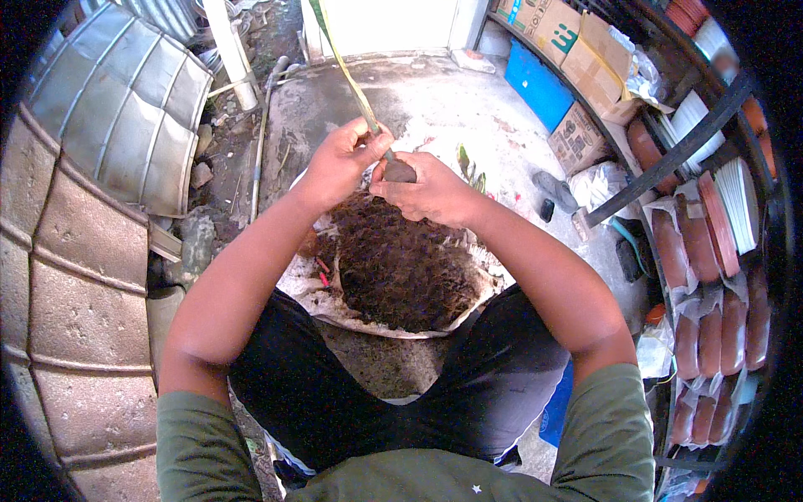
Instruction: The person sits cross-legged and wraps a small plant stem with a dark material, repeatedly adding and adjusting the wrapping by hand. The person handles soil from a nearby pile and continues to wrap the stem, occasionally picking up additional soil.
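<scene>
Above the soil I hold a plant with a long yellow-green leaf (349,77) pointing up and away. My left hand (345,155) pinches it low on the stem. My right hand (433,192) is closed around a dark, rounded soil clump (400,171) at the plant's base. Beneath both hands, a heap of loose brown soil (406,263) lies on a white sack-like sheet (378,328). A small red item (324,277) rests at the soil's left edge. Behind my right hand, some green leaves (465,161) stick up.
Cardboard boxes (577,138) and a blue bin (538,84) line the right side, beside a rack of wrapped brown pots (709,335). Corrugated sheets (92,293) lean on the left near a white post (230,54). A dark shoe (555,191) lies on the concrete floor.
</scene>
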Motion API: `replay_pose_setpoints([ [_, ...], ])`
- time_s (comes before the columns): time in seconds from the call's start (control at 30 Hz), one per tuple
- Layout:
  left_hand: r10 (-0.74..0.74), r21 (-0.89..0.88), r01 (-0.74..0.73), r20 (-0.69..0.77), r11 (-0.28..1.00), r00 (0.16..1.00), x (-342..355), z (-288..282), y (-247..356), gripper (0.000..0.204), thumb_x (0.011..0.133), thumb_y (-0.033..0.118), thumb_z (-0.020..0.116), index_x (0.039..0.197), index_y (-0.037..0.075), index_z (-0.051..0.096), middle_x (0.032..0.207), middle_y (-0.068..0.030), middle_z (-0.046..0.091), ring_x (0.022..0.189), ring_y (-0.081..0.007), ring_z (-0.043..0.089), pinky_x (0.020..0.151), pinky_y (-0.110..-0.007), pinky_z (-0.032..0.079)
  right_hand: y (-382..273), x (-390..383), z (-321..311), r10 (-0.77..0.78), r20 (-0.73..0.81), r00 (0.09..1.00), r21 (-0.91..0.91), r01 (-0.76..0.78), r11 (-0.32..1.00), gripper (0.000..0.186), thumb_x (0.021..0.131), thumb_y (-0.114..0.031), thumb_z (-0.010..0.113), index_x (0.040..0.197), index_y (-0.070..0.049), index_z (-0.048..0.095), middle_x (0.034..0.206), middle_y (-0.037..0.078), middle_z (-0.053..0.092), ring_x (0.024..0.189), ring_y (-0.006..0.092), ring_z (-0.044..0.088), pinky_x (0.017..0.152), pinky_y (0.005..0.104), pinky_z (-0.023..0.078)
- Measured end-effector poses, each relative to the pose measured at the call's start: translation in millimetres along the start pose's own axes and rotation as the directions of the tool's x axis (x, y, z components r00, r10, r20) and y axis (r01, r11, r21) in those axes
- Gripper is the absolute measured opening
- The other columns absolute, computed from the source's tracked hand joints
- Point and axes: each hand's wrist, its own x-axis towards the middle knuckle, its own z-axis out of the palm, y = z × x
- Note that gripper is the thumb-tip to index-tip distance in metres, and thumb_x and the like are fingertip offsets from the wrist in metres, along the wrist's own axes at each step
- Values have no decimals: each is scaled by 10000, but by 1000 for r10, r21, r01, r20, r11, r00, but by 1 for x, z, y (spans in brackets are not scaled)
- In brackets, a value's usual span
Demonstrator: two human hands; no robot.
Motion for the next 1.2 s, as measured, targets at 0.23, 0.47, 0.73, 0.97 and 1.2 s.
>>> replay_pose_setpoints([
  [0.23,-96,-54,97,36,994,995,2,-1,-3,277,1056,345,559,1059,80,640,873,5,619,809,-105,574,769,-292,474,2,0,8,-17,-23,1000,160,20,987,401,982,-208,690,1229,-78,402,892,87,637,717,164,630,606,275,517],
  [0.47,-252,-397,244,33,885,967,5,0,-16,295,1051,351,563,1066,74,662,1001,-13,661,946,-145,610,894,-321,476,24,10,4,-434,-66,899,-242,407,881,591,871,-200,804,1273,-86,386,1062,167,672,950,248,691,837,387,573],
  [0.73,-187,-594,251,168,764,968,4,-9,-21,310,1053,313,560,1026,27,678,971,-24,666,921,-143,620,844,-318,492,-1,-3,6,-510,42,859,-651,411,638,525,824,-168,840,1295,-110,616,1177,80,679,884,183,696,779,304,577],
  [0.97,-201,-597,306,237,741,950,3,-9,-17,330,1041,320,579,1063,9,686,979,-40,682,927,-140,634,847,-311,502,3,2,2,-615,80,784,-726,468,503,486,784,-223,863,1209,-96,664,1099,152,724,931,315,720,853,390,571],
  [1.2,-191,-583,300,241,755,951,2,-10,-17,331,1049,323,566,1071,16,688,972,-48,664,888,-139,635,823,-301,509,0,-2,2,-575,110,811,-722,463,515,495,797,-246,839,1207,-55,640,1065,212,703,979,382,700,863,444,560],
])
